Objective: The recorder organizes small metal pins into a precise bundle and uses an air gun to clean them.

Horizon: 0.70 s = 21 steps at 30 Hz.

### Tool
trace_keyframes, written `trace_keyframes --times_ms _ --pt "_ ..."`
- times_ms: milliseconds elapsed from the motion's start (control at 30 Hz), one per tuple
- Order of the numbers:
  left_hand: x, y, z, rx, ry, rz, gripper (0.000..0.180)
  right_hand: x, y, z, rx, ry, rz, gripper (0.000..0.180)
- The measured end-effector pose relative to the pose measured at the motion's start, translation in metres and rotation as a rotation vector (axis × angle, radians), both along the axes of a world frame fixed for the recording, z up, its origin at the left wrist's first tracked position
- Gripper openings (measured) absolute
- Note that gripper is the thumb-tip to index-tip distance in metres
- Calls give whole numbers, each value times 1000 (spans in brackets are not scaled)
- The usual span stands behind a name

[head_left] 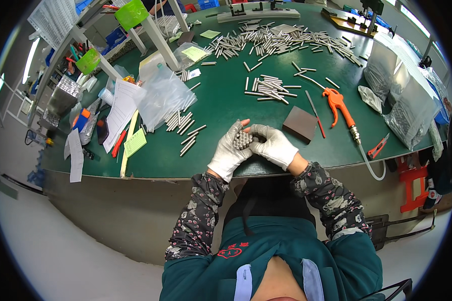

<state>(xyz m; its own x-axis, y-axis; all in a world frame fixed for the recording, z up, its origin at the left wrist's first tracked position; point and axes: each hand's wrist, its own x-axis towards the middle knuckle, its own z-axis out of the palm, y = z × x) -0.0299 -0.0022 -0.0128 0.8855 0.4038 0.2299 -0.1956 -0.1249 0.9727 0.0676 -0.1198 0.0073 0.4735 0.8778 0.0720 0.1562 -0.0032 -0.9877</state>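
Just over the near edge of the green table, a bundle of short metal pins [242, 140] is cupped between my two hands, its round ends facing up. My left hand [228, 152], in a white glove with bare fingertips, wraps round the bundle from the left. From the other side my right hand [275, 146], gloved alike, presses its fingers against the pins. A small pile of loose pins [271, 89] lies beyond my hands, and further pins [180, 122] lie to the left. A brown block [300, 124] sits right of my right hand.
An orange air blow gun [339, 105] with a hose, a thin file [315, 113] and a red cutter knife [378, 146] lie right. A large heap of pins [281, 40] spreads at the back. Plastic bags [164, 95], papers [121, 115] and red-handled pliers [119, 144] occupy the left.
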Motion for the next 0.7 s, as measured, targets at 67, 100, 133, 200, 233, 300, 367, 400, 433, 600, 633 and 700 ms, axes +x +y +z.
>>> trace_keyframes --times_ms 67,100,133,200,233,300,367,400,433,600,633,700 --pt "0 1 0 -11 22 -21 62 0 0 1 -18 -26 -1 37" --pt "0 1 -1 -12 22 -20 62 0 0 2 -34 -54 -2 37" --pt "0 2 -3 3 14 -20 65 -1 0 3 -35 -54 -1 37" --pt "1 3 -4 17 5 -20 68 -1 0 3 -61 -82 -7 37" --pt "1 3 -5 -11 7 -33 69 -1 0 2 -61 -82 -7 37" --pt "1 1 -2 -39 10 -47 70 0 1 -1 -36 -99 -23 36" --pt "1 -4 5 -218 0 -60 80 0 -1 1 -45 -86 -9 35" --pt "0 -3 5 -217 0 -57 80 -1 -1 2 -52 -75 8 35" --pt "-1 -2 4 -162 -3 -78 86 -1 -1 3 -52 -76 10 35" --pt "-3 1 0 44 -15 -76 99 -5 -4 0 23 -181 -40 31" --pt "-4 0 -1 4 -19 -86 100 -5 -4 0 22 -181 -41 31" --pt "-4 1 -4 -36 -23 -94 101 -6 -4 1 51 -167 -35 32"
